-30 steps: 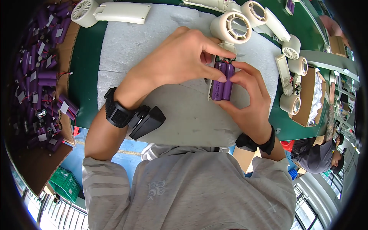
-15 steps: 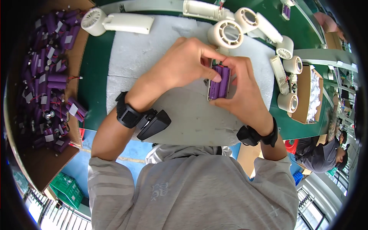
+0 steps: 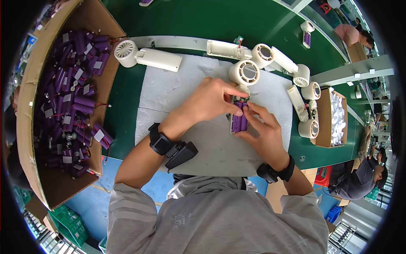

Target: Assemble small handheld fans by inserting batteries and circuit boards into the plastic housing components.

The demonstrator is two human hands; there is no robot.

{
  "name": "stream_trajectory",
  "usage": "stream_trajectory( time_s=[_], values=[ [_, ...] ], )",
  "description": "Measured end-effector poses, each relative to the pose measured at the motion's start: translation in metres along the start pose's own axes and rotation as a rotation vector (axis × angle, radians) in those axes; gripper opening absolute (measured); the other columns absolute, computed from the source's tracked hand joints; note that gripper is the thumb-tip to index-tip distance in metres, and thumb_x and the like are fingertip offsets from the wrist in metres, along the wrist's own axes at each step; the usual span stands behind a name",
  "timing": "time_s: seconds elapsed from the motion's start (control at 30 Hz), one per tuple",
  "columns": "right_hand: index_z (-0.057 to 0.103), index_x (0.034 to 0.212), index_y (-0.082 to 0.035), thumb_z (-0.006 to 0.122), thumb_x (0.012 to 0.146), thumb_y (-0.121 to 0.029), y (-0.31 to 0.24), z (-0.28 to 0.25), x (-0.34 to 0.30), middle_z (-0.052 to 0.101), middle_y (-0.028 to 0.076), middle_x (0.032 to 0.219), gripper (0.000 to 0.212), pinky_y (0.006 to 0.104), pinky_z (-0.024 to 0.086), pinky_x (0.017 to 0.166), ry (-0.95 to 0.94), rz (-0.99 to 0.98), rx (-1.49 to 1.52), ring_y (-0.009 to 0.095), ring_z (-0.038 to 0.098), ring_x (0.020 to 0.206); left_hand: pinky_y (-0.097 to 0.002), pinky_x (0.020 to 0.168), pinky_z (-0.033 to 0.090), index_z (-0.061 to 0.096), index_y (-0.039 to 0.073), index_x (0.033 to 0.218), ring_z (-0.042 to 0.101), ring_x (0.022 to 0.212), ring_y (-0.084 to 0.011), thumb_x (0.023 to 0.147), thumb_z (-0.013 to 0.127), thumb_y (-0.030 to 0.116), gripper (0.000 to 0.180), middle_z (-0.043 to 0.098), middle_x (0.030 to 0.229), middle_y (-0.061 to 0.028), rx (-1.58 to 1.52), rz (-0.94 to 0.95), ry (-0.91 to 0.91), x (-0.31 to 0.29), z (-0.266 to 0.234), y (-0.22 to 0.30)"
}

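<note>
A white handheld fan (image 3: 244, 73) lies over the foam sheet with its round head pointing away from me. Its handle is open and holds a purple two-cell battery pack (image 3: 240, 122), with a small green circuit board (image 3: 241, 98) between pack and head. My left hand (image 3: 208, 99) closes on the handle's upper part, its thumb on the pack's upper end and fingers by the board. My right hand (image 3: 268, 131) grips the handle from the right, fingertips at the pack's upper right, thumb near the lower end. Fingers partly hide the handle's sides.
A cardboard box (image 3: 111, 55) of purple battery packs stands at the left. Several white fans and fan parts (image 3: 160, 59) lie around the foam sheet (image 3: 160, 84) on the green table (image 3: 177, 21). A smaller box (image 3: 325, 114) of white pieces stands right. A co-worker (image 3: 359, 182) sits far right.
The view has shifted, so the table and fan appear lower. My right fingers have moved from the handle's top down onto the pack's upper right, and the circuit board shows more.
</note>
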State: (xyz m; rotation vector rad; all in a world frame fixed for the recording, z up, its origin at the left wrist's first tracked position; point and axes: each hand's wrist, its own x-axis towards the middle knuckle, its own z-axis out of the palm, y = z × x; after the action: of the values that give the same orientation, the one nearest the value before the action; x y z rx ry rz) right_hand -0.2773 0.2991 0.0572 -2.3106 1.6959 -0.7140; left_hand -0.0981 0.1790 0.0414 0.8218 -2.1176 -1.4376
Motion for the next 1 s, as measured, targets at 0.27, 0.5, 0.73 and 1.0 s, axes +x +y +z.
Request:
stream_trajectory(
  time_s=[0.27,0.5,0.73,1.0],
  values=[
    [0.067,0.111,0.000,0.085,0.064,-0.012,0.010,-0.013,0.017,0.061,0.012,0.114,0.051,0.0346,0.054,0.079,-0.060,0.138,0.289,0.026,0.064,0.093,-0.0289,0.065,0.051,0.073,0.009,0.108,0.063,0.067,-0.0146,0.065,0.084,0.014,0.044,0.070,0.080,-0.0084,-0.060,0.031,0.003,0.000,0.002,-0.003],
    [0.067,0.109,-0.001,0.084,0.066,-0.013,0.010,-0.005,0.016,0.060,0.011,0.107,0.048,0.0362,0.053,0.079,-0.009,-0.029,0.169,0.027,0.064,0.090,-0.0269,0.068,0.052,0.071,0.004,0.109,0.063,0.076,-0.0122,0.068,0.083,0.007,0.043,0.069,0.090,-0.0069,-0.051,0.044,-0.031,0.000,0.003,-0.003],
    [0.057,0.121,-0.003,0.086,0.064,-0.016,-0.006,-0.001,0.001,0.056,0.014,0.113,0.066,0.0378,0.050,0.085,-0.017,0.031,0.129,0.029,0.060,0.099,-0.0291,0.071,0.054,0.071,0.006,0.110,0.065,0.084,-0.0161,0.069,0.083,0.008,0.043,0.066,0.099,-0.0091,-0.095,0.092,-0.026,0.000,0.002,-0.007],
    [0.041,0.133,-0.001,0.070,0.070,-0.002,-0.009,0.005,0.004,0.055,0.016,0.117,0.069,0.0372,0.049,0.088,0.058,0.303,0.490,0.029,0.059,0.105,-0.0289,0.070,0.055,0.070,0.006,0.110,0.066,0.080,-0.0184,0.074,0.080,0.011,0.038,0.067,0.099,-0.0109,0.079,0.220,0.123,-0.004,0.014,0.008]
  ],
)
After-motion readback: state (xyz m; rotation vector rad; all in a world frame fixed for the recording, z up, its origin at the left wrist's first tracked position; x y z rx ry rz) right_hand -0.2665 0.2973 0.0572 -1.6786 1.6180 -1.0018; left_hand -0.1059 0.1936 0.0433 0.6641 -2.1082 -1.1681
